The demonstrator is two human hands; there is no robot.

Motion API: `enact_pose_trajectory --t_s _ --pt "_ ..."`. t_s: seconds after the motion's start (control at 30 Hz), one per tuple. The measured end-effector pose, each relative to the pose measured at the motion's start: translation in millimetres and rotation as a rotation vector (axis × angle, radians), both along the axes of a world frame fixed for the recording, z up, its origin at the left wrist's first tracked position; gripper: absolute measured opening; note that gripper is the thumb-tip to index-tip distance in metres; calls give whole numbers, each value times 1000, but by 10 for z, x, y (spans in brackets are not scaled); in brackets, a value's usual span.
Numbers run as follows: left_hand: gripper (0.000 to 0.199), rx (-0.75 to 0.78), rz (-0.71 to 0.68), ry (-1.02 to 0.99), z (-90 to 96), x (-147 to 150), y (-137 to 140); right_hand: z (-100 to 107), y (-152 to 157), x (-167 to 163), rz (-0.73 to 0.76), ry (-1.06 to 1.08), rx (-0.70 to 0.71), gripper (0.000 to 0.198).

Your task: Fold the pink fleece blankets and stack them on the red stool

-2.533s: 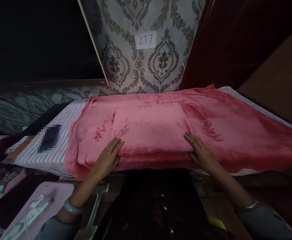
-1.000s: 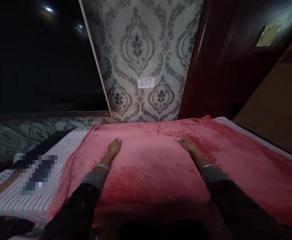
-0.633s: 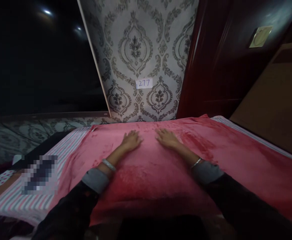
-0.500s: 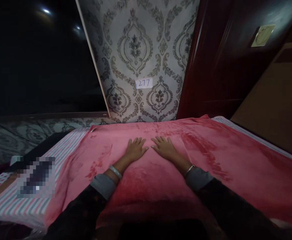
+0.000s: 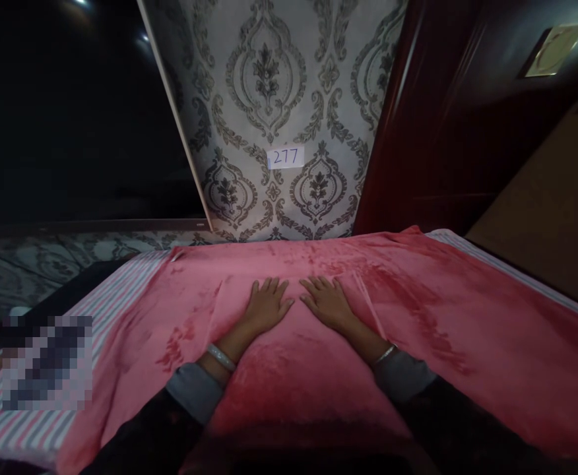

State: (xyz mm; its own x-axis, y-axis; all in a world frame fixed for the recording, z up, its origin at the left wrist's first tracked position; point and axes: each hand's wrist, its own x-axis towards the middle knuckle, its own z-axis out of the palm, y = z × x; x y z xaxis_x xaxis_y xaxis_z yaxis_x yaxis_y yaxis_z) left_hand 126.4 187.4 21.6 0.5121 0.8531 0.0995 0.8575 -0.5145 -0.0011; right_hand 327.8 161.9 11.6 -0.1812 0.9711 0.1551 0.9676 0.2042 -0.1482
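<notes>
Pink cloth (image 5: 299,376) beneath left grip (image 5: 265,307) and right grip (image 5: 328,305), both palm-down, spread, thumbs inward

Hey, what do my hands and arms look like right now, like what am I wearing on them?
Your left hand and right hand are gloveless. The dark sleeves end in grey cuffs. There's a wide, pale bracelet on the left wrist and a thin, silvery bangle on the right.

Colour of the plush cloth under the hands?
The plush cloth is pink with darker red patches; head view shows it best.
</notes>
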Motion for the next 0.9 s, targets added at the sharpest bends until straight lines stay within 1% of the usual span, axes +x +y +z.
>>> enact_pose_trajectory --t_s 0.17,0.3,0.4,0.5,0.57,0.63,0.77,0.9 --pt "62 -4 17 9 48 22 -24 3 -1 -19 -3 13 10 52" --pt "63 -56 12 9 175 -20 -28 94 -9 60 11 2 14 52" --pt "64 -81 34 39 289 -202 10 158 -22 283 -47 -37 7 52" --pt "63 -62 170 48 332 -461 73 119 -23 564 -139 -25 -20 53" --pt "62 -84 266 22 296 -599 110 28 -9 706 -119 6 -19 54" --pt "60 -99 293 -2 221 -676 137 -88 15 785 -73 28 14 55" --pt "58 -8 209 -19 71 -714 172 -267 55 830 -53 51 96 57" --pt "59 16 187 -18 29 -717 169 -294 48 845 -45 60 89 58"
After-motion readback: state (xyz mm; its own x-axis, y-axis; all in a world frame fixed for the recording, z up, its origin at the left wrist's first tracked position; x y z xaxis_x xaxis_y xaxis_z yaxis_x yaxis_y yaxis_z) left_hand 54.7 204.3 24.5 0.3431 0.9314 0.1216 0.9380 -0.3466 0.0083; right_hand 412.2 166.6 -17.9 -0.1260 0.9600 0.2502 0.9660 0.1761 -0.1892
